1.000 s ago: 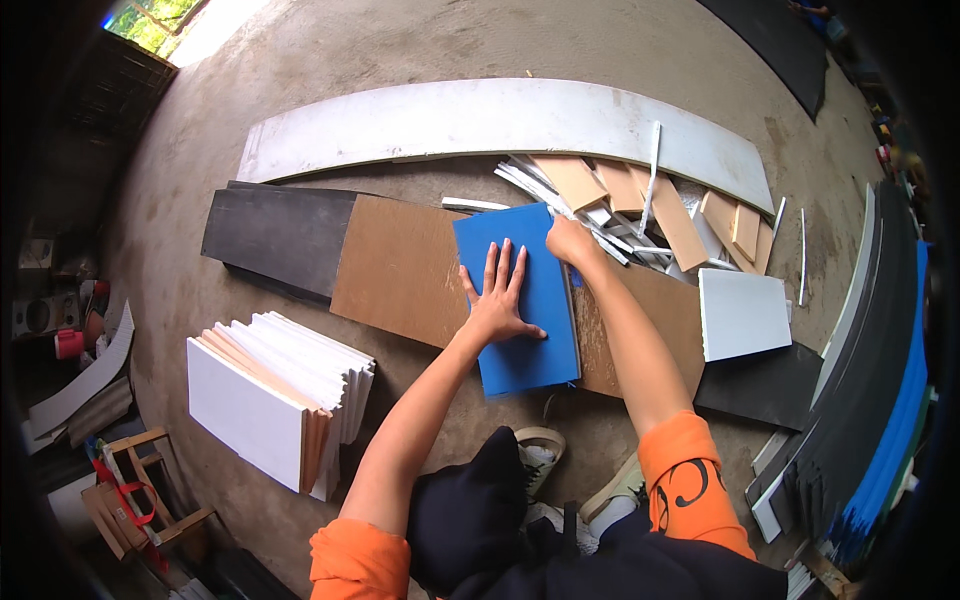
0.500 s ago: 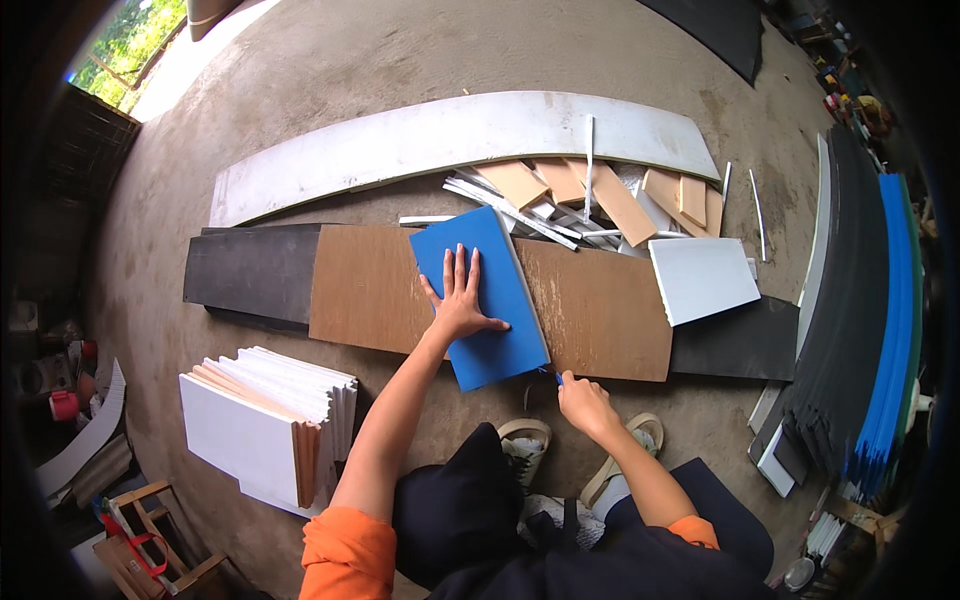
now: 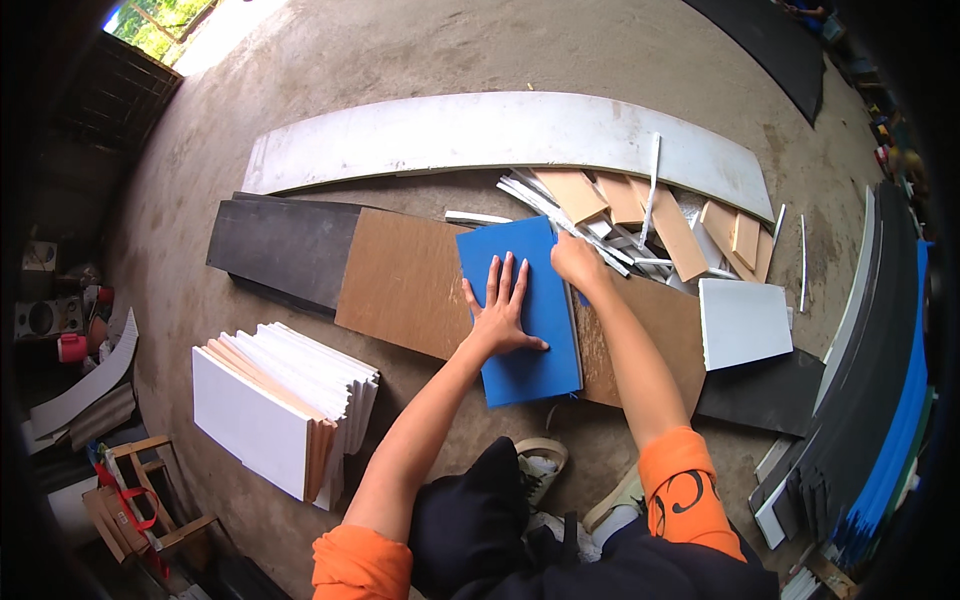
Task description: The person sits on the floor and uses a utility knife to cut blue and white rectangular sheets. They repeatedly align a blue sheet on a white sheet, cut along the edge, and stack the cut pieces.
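Observation:
A blue rectangular board [image 3: 545, 372] lies aslant on a worn brown wooden sheet [image 3: 400, 280]. My left hand [image 3: 503, 322] presses flat on the blue board, its fingers spread. At the board's upper right edge my right hand [image 3: 577, 260] is closed around a slim blue-handled knife [image 3: 583, 299]. Only a bit of the blue handle shows below the fist, and the blade is hidden. Beneath the wooden sheet are black slabs [image 3: 285, 250], which stick out at both ends.
A long white panel [image 3: 500, 130] lies beyond the work. Tan and white offcuts [image 3: 665, 225] are heaped at the far right, near a white rectangular piece [image 3: 745, 322]. Stacked white boards [image 3: 250, 420] stand at the near left. Black and blue sheets [image 3: 890, 400] line the right side.
My right hand has moved from the blue board's near corner up to its far right edge, with the knife. My left hand stays pressed on the board. The whole view has shifted.

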A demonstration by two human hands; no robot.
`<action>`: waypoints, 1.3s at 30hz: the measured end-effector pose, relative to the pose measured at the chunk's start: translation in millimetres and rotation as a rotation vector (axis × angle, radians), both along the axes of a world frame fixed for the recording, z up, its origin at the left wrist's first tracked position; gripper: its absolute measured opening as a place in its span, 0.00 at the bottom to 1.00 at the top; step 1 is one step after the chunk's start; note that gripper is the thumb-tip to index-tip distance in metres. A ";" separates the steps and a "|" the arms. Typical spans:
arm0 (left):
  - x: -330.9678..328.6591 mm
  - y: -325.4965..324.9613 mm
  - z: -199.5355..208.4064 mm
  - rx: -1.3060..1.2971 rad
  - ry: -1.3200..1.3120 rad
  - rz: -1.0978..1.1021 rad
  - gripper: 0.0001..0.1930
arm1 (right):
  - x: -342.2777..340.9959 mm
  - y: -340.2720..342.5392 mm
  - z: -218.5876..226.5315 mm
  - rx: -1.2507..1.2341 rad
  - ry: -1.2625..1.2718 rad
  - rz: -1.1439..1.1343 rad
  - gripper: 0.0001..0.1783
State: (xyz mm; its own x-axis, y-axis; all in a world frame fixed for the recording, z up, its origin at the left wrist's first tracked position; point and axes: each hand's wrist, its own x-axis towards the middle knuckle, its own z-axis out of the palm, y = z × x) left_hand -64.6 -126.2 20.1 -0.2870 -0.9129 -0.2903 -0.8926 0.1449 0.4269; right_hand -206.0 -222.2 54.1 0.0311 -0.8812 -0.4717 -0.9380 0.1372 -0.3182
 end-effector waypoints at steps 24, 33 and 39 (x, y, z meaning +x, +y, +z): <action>9.8 -6.2 -18.8 -0.099 0.328 0.087 0.53 | -34.9 156.5 -42.2 -0.370 -0.453 -0.428 0.15; -21.2 -1.3 7.9 -0.057 0.312 0.380 0.56 | -29.0 140.5 -25.6 0.013 -1.058 -0.807 0.15; -38.9 3.6 29.7 -0.109 0.293 0.424 0.54 | -23.8 143.3 -9.0 0.009 -1.121 -0.890 0.12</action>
